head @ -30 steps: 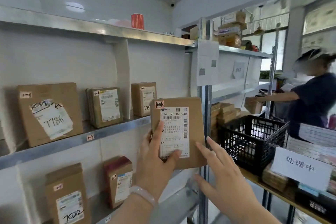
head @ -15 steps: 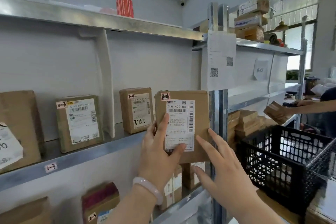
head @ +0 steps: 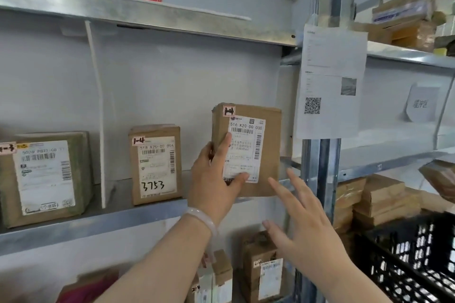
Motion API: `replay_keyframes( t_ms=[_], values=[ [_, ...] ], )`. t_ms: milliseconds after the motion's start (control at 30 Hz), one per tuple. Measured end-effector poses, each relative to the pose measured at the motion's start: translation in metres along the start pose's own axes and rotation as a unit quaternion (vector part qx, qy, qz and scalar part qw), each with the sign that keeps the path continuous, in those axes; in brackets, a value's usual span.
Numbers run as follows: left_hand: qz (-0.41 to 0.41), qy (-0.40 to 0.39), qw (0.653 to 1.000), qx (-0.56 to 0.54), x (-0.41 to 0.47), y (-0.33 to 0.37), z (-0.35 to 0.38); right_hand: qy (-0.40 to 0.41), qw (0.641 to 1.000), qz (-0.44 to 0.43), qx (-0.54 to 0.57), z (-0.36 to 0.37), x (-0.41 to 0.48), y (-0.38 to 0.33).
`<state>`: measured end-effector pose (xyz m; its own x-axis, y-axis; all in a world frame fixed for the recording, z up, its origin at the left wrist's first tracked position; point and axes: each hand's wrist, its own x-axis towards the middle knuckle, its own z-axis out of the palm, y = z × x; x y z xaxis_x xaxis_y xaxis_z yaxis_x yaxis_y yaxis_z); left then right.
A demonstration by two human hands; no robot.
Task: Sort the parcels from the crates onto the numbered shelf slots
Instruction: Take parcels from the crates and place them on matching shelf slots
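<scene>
Cardboard is what you're handling: the parcel (head: 268,155) tagged 1-4 is standing upright over the right end of the middle shelf (head: 123,219). It's sitting at three o'clock from the parcel marked 3753 (head: 155,165), which is wearing the same 1-4 tag. Your left hand (head: 216,184) is gripping it, with the thumb pressing across the foot of the label (head: 243,147) and the forefinger lying up the label's left side. The other fingers are going out of sight. Your right hand (head: 302,229) is hovering wide open at five o'clock from the parcel, fingers spread, touching nothing. Whether the bottom edge is bearing on the shelf yet, I can't tell.

You're looking at the setting-down, I'd judge. Aim to be lowering it square, label facing out, so the base is landing flat rather than on one corner. The open hand should be coming onto the right edge to steady it. The steel post (head: 320,167) is crowding in at three o'clock, so be easing straight back, not sideways. A tall box like this is probably going to tip forward if you're letting go before it's seated.
</scene>
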<state>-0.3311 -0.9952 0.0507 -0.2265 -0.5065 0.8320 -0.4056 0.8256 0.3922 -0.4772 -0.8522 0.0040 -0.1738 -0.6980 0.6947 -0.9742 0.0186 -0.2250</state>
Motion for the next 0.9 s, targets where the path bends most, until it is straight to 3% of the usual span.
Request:
replay_keyframes(
  t_ms=[367, 900],
  values=[
    [-0.059, 0.018, 0.998, 0.026, 0.012, -0.033, 0.067, -0.027, 0.997, -0.011, 0.065, 0.042, 0.026, 0.049],
    [-0.075, -0.009, 0.997, 0.003, 0.008, -0.043, 0.080, -0.018, 0.995, -0.054, 0.082, 0.055, 0.025, 0.049]
  ],
)
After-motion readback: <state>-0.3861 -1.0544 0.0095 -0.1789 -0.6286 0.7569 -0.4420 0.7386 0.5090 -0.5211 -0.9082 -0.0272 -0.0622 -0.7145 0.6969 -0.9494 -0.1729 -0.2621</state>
